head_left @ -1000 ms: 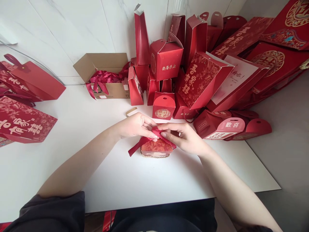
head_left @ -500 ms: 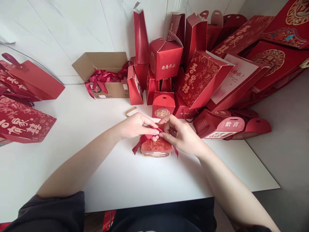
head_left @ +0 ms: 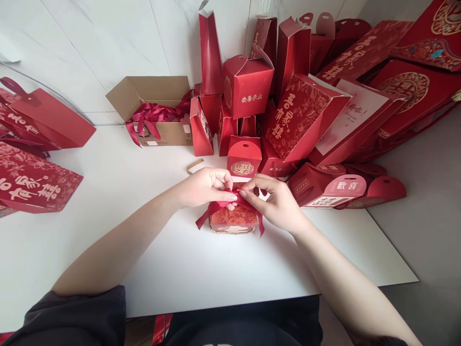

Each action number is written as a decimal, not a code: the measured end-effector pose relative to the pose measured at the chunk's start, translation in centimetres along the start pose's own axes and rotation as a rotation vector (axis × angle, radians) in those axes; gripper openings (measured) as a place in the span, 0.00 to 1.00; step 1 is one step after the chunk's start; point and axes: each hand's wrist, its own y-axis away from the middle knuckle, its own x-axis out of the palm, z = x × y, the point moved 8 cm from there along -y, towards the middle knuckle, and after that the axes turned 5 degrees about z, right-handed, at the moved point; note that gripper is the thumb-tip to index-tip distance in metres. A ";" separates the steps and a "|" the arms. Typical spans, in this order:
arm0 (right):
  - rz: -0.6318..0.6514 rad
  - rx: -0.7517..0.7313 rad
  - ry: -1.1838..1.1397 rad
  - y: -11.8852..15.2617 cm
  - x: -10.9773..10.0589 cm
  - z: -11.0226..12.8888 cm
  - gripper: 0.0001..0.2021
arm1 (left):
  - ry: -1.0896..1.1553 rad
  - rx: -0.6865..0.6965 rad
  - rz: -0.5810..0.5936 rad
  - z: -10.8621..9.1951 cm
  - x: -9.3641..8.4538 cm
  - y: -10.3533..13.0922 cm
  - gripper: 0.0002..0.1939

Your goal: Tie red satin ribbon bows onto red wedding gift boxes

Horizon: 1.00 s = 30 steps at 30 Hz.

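A small red patterned box (head_left: pixel 234 219) with a twisted cord along its near bottom edge stands on the white table in front of me. Over its top lies a dark red ribbon (head_left: pixel 217 206), whose tails hang down on the left and right sides. My left hand (head_left: pixel 207 187) pinches the ribbon between thumb and fingers at the middle of the box top. From the right, my right hand (head_left: pixel 275 199) pinches the ribbon close beside the left thumb. The fingers partly cover the crossing of the ribbon.
An open cardboard box (head_left: pixel 169 134) of red ribbons stands at the back. Many red gift boxes (head_left: pixel 248 89) are piled behind and to the right. More red bags (head_left: pixel 39 182) are at the left. A beige strip (head_left: pixel 195 166) lies behind my left hand.
My right fingers have shifted slightly and spread away from the box's far edge. More ribbon shows across the right side of the box top, and its right tail has moved slightly left.
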 end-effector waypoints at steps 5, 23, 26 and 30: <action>0.020 -0.066 0.004 -0.1 -0.1 0.6 0.04 | 0.012 0.004 0.056 0.1 -0.1 0.0 0.13; 0.073 -0.423 0.188 0.4 0.1 1.8 0.06 | -0.029 -0.072 0.078 0.3 -0.3 0.1 0.12; 0.121 -0.435 0.226 0.5 0.2 1.8 0.07 | -0.041 -0.063 0.050 0.1 -0.3 0.1 0.11; 0.149 -0.460 0.260 0.6 0.3 2.2 0.08 | -0.014 -0.017 0.062 0.0 0.0 0.0 0.13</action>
